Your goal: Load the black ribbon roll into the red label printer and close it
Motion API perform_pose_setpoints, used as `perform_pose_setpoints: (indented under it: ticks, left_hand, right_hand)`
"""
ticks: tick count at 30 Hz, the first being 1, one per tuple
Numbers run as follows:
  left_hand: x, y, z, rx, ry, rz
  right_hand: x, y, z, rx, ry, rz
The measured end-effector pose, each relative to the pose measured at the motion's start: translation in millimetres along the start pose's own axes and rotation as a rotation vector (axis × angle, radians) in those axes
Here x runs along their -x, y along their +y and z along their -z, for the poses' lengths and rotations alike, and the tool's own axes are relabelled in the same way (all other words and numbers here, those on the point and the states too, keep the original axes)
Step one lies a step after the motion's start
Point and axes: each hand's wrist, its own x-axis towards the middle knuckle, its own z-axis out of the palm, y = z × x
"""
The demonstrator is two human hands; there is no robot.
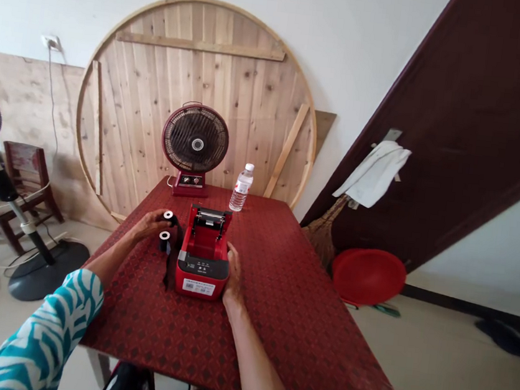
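Note:
A red label printer with a grey front panel sits on the table, its lid raised and its red inner bay showing. My right hand presses along the printer's right side, fingers partly hidden behind it. Left of the printer, my left hand has its fingers closed around the farther black ribbon roll, which has a white core. A nearer black ribbon roll stands just beside it, apart from my fingers. A strip of dark ribbon hangs down between that roll and the printer.
On the table with its red patterned cover, a red fan and a water bottle stand at the back. A round wooden board leans on the wall. At right are a broom and red basin; a floor fan stands left.

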Motion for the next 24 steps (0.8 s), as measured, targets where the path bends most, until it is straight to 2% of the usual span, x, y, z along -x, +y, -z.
perform_pose_setpoints:
  ticks: [3, 6, 8, 10, 14, 16, 20, 24]
  left_hand:
    - [17, 32, 4.7, 0.167, -0.017, -0.052]
    - [37, 67, -2.8, 0.24, -0.171, -0.003]
    - [46, 85, -17.5, 0.139, -0.299, 0.031]
    - [50, 94, -37.3, -0.059, -0.387, 0.006]
    - [39, 95, -75.2, -0.507, -0.439, -0.212]
    - [29, 92, -88.6, -0.746, -0.48, -0.27]
    - [10, 81, -106.9, -1.175, -0.659, -0.208]
    - [-3, 73, -115.3, -1.203, -0.736, -0.181]
  right_hand:
    - [2, -3, -1, -0.019, 0.007, 0.001]
    - [3, -5, -3, -0.026, 0.007, -0.001]
    - [2, -3, -3, -0.042, -0.008, 0.004]
    - [0, 0, -3, -0.057, -0.01, 0.024]
    - [-2, 4, -4, -0.076, 0.006, 0.032]
    - [-3, 6, -5, -0.099, -0.002, 0.011]
    - [-5, 8, -6, -0.126, -0.017, 0.007]
    - [-6, 9, -6, -0.125, -0.028, 0.028]
